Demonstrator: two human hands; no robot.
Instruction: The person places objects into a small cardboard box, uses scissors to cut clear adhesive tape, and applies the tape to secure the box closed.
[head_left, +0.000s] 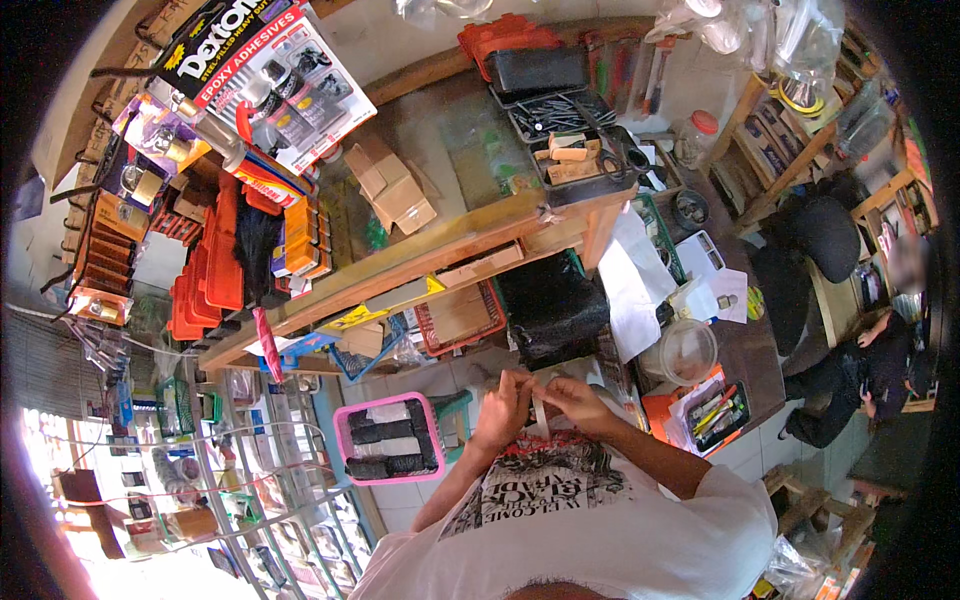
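Both hands are raised close together in front of the chest. My left hand has its fingertips pinched together, almost meeting those of my right hand. A narrow pale strip hangs down between them; which fingers hold it is too small to tell. Left of the hands is a pink-rimmed plastic basket with black and whitish packs in it. A black plastic-wrapped bundle lies just beyond the fingers.
A wooden-framed glass counter crosses ahead, bearing a cardboard box and an open black case of screws. At right, a dark desk carries papers, a clear round tub and a pen tray. Another person is at far right.
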